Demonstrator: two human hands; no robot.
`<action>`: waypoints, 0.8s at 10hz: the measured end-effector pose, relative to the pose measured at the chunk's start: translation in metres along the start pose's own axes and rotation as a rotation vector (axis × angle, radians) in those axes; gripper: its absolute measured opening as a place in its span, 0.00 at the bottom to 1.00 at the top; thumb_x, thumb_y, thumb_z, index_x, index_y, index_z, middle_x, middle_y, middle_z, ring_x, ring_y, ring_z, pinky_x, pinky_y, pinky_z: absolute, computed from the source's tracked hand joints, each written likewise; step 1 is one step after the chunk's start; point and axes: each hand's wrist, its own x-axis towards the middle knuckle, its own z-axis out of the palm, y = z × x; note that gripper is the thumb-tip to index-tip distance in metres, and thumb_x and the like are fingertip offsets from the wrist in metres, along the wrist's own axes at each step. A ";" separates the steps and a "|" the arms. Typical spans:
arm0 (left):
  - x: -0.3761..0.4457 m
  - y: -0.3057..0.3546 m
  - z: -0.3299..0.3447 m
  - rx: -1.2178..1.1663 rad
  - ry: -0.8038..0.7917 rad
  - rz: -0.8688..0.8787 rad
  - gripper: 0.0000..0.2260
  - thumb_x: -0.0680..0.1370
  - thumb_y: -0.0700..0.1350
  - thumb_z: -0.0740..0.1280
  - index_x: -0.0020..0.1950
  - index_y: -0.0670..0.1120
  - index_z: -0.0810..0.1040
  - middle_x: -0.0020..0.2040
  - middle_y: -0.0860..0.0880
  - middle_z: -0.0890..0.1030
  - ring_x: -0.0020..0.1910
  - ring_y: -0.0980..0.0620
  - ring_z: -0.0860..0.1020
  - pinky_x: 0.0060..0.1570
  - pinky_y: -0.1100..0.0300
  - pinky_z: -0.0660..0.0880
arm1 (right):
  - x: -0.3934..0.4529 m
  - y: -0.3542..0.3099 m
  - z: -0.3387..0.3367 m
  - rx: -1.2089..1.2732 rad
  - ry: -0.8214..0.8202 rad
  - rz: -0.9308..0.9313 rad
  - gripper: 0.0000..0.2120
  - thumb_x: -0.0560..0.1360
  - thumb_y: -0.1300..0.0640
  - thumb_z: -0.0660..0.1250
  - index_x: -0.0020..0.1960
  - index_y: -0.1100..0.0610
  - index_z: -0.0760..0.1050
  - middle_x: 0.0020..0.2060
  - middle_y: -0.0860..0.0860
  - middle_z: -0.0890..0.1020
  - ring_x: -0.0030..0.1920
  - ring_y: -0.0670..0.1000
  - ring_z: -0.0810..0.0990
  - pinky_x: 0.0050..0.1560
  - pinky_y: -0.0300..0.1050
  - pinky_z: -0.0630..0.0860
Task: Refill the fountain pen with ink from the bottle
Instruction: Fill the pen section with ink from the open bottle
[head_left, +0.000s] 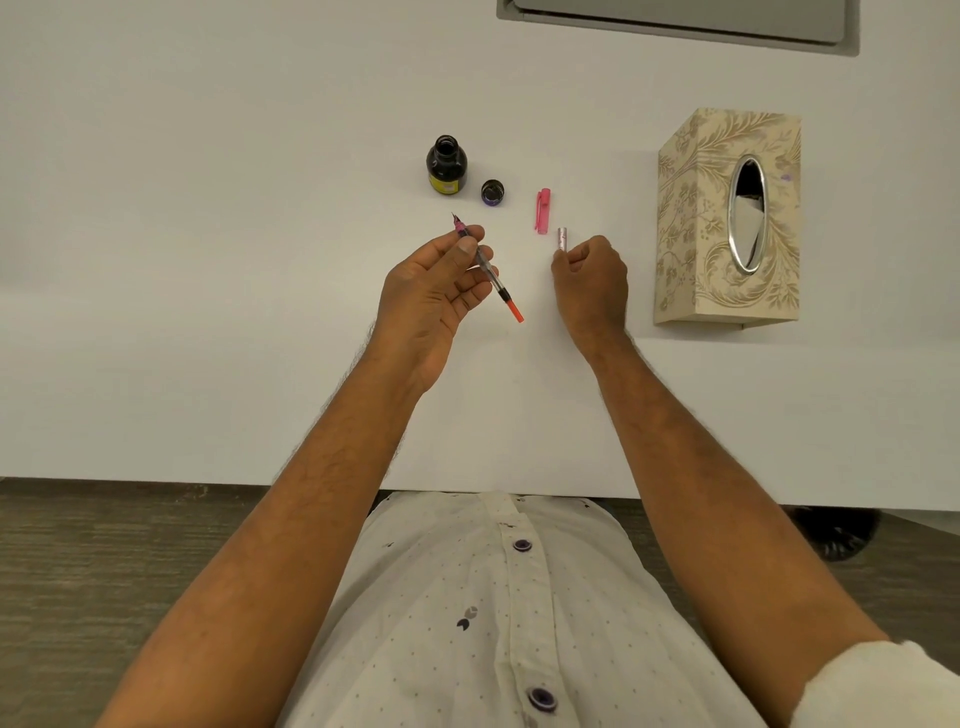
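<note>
My left hand (434, 291) grips the fountain pen's inner part (493, 278): nib pointing away toward the bottle, clear converter with an orange end toward me. My right hand (592, 280) is closed on the pen barrel (562, 238), whose pale pink end sticks out above the fingers. The open ink bottle (447, 165), dark with a yellow label, stands on the white table beyond my left hand. Its black cap (492, 192) lies just right of it. The pink pen cap (542, 210) lies on the table between the bottle cap and my right hand.
A patterned beige tissue box (727, 218) with an oval opening stands at the right. The white table (208, 260) stretches to the left and ends near my body. A grey panel (675, 21) sits at the far top edge.
</note>
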 end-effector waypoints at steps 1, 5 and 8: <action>0.000 0.000 -0.001 -0.004 0.002 0.001 0.12 0.82 0.41 0.67 0.64 0.40 0.80 0.50 0.45 0.84 0.50 0.48 0.83 0.55 0.55 0.80 | 0.000 0.001 0.002 -0.031 0.004 -0.030 0.09 0.80 0.52 0.67 0.48 0.57 0.72 0.42 0.51 0.79 0.40 0.50 0.76 0.32 0.35 0.65; -0.003 -0.004 -0.004 -0.013 0.006 -0.002 0.11 0.82 0.41 0.67 0.63 0.41 0.80 0.50 0.45 0.85 0.49 0.49 0.83 0.53 0.56 0.80 | -0.002 0.008 0.006 -0.042 0.037 -0.096 0.10 0.80 0.51 0.68 0.49 0.57 0.71 0.43 0.51 0.76 0.41 0.50 0.73 0.35 0.37 0.64; -0.003 -0.005 -0.005 -0.017 0.004 -0.006 0.11 0.82 0.41 0.66 0.63 0.40 0.80 0.50 0.45 0.84 0.49 0.49 0.83 0.53 0.57 0.80 | -0.003 0.011 0.006 -0.023 0.034 -0.118 0.13 0.79 0.48 0.69 0.50 0.58 0.72 0.43 0.52 0.77 0.40 0.49 0.73 0.34 0.32 0.63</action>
